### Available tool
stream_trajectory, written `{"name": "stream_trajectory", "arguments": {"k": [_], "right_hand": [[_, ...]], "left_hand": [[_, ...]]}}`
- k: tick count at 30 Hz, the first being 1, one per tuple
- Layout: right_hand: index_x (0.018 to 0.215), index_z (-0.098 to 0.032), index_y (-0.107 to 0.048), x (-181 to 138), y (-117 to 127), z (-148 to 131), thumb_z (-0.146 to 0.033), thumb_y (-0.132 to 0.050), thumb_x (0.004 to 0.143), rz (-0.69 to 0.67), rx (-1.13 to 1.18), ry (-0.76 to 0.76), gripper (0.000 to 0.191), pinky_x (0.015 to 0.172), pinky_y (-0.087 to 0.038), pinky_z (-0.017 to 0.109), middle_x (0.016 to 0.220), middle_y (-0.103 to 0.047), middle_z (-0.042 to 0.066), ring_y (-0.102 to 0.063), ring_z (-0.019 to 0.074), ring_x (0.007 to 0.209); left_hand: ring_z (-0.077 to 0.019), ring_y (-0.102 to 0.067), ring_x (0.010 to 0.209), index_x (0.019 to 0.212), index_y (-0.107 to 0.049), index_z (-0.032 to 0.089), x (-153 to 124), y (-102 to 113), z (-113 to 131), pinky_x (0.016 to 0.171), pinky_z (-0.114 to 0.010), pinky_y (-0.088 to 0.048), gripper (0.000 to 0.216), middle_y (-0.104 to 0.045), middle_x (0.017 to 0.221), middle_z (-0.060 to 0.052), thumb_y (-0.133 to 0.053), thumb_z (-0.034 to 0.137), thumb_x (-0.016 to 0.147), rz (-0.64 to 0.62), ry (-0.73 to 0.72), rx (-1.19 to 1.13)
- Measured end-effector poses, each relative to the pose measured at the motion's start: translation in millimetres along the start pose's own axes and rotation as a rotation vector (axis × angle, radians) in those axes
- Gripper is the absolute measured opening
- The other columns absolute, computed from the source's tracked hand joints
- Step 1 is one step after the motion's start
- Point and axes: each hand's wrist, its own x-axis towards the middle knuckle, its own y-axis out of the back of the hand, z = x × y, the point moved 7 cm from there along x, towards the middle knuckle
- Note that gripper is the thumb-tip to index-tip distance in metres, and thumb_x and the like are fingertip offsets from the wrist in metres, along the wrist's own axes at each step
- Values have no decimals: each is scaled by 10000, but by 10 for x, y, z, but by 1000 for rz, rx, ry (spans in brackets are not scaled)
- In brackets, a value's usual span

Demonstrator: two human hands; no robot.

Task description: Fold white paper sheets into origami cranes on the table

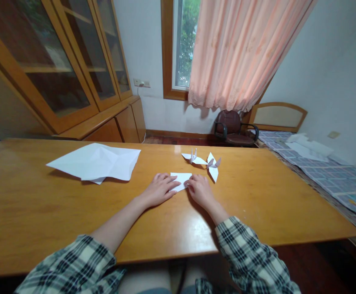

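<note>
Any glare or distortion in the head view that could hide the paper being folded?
Head view: window daylight leaves a glossy glare patch on the table nearer than the hands; the small folded paper between left hand and right hand stays clear; wide-angle bowing bends the table edges; focus looks sharp.

Small folded paper (181, 179): white, plain; large creased sheet (96, 162): white, plain; two paper cranes (202, 161): white with greyish shading at the folds. Desk (43, 212): honey-orange wood with a glossy sheen; cabinet (74, 81): matching orange-brown wood with dark glass panes; window frame (166, 49): brown wood. Sleeves (251, 253): plaid in black, grey and cream; curtain (239, 49): pale salmon pink; chair (233, 127): dark maroon-brown; bed cover (333, 173): blue-grey checked pattern; walls (333, 61): off-white.
</note>
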Motion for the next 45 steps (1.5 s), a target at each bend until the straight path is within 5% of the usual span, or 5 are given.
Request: {"name": "stream_trajectory", "arguments": {"k": [8, 12, 18, 28, 45], "right_hand": [[1067, -247, -647, 7, -52, -92, -262, -476, 914, 1, 22, 1, 230, 852, -311, 350, 1139, -627, 61, -516, 215, 1037], [1166, -277, -609, 40, -105, -51, -233, -459, 925, -35, 121, 56, 287, 947, -287, 375, 1263, -599, 57, -476, 202, 1209], [1191, -306, -594, 85, -142, 87, -177, -426, 933, -90, 215, 62, 334, 970, -307, 355, 1276, -598, 29, -505, 163, 1215], [1154, -262, -625, 134, -144, 144, -116, -484, 877, -68, 255, 51, 343, 933, -348, 324, 1207, -639, 34, -550, 169, 1144], [1009, -285, -707, 201, -145, 329, -222, -601, 845, -50, 249, 69, 205, 901, -342, 347, 1071, -626, 27, -517, 188, 1032]], "left_hand": [[-247, -455, 976, 1170, -615, 326, 11, 115, 193, 916, -424, -284, 393, -620, 1038, -56, -393, 520, 910, -35, -4, -35], [-257, -433, 1089, 1184, -602, 348, -28, 131, 277, 977, -426, -286, 335, -628, 1126, -28, -518, 431, 870, -90, -146, -156], [-250, -355, 1261, 1239, -560, 341, -39, 135, -73, 1065, -453, -272, 477, -515, 1354, 14, -531, 165, 797, -20, -121, -197], [-216, -502, 1087, 1036, -688, 290, 106, 22, -127, 975, -400, -366, 242, -662, 1119, -34, -498, 335, 893, 37, -124, -189], [-230, -501, 871, 832, -630, 209, 309, -85, -156, 767, -356, -337, 327, -632, 858, -55, -432, 459, 909, 164, 292, -44]]}}
